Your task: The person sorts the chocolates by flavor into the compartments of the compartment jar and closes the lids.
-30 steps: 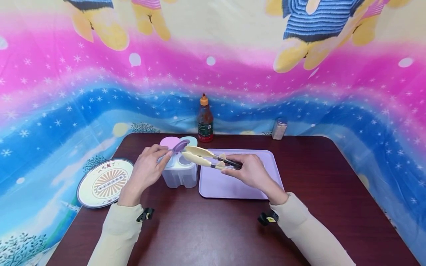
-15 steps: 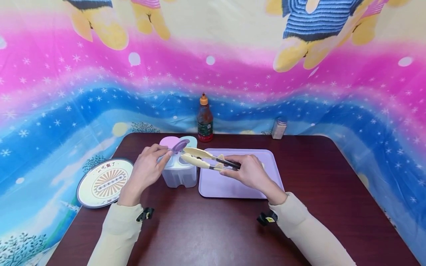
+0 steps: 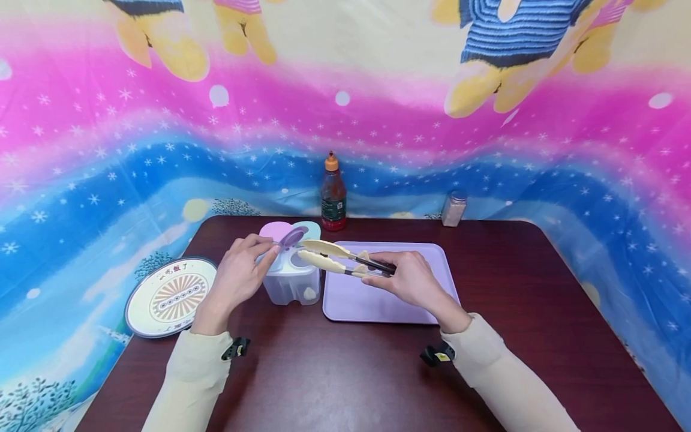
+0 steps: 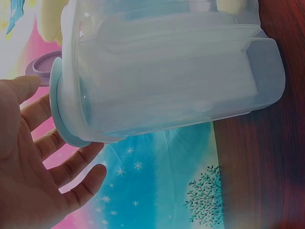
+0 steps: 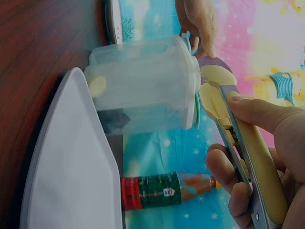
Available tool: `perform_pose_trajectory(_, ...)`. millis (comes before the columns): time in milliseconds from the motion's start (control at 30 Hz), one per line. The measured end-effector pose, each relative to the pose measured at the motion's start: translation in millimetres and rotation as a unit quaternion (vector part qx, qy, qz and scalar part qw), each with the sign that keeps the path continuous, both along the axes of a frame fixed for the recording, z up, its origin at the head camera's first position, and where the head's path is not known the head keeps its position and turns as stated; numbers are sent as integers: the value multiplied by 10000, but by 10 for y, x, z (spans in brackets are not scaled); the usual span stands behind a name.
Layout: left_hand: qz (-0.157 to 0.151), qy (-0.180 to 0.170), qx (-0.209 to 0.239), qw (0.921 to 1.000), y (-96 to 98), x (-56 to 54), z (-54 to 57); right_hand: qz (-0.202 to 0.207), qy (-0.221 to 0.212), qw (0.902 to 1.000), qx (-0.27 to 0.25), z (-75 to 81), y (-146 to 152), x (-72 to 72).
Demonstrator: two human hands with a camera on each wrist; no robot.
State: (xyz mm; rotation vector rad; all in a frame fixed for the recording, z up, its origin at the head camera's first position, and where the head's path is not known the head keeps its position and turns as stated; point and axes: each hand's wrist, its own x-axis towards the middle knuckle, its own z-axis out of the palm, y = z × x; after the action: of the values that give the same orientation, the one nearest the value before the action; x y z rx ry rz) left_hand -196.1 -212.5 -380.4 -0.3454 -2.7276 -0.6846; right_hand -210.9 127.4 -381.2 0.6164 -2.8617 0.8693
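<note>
A translucent storage box (image 3: 288, 285) with several coloured flip lids stands left of the tray. My left hand (image 3: 237, 273) pinches its purple lid (image 3: 293, 237) by the edge between thumb and finger, keeping it tilted up. In the left wrist view the other fingers spread beside the light blue lid (image 4: 58, 105). Tongs (image 3: 326, 247) with cream tips are gripped in my right hand (image 3: 410, 276), their tips spread apart above the uncovered opening. A small pale lump (image 5: 97, 87) lies at the bottom of the compartment below.
A lilac tray (image 3: 378, 309) lies to the right of the box. Behind stand a sauce bottle (image 3: 333, 204) and a small shaker jar (image 3: 453, 210). At the table's left edge is a patterned plate (image 3: 141, 300). Another compartment holds something dark (image 5: 116, 121).
The tong tips have spread wider, and the pale lump now shows low in the box, where none showed before. My left hand stays on the raised lid.
</note>
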Motion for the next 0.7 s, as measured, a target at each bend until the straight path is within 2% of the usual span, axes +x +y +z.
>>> perform_pose_trajectory(267, 8, 7, 9, 10000, -3, -2, -2, -89, 238, 9996, 76, -29, 271, -40)
perform_pose_trajectory(533, 6, -39, 40, 10000, 1, 4, 1, -350, 25, 9992, 214, -94, 584, -82)
perform_pose_trajectory(700, 11, -14, 42, 10000, 2, 3, 3, -439, 110, 9985, 295, -168, 776, -115)
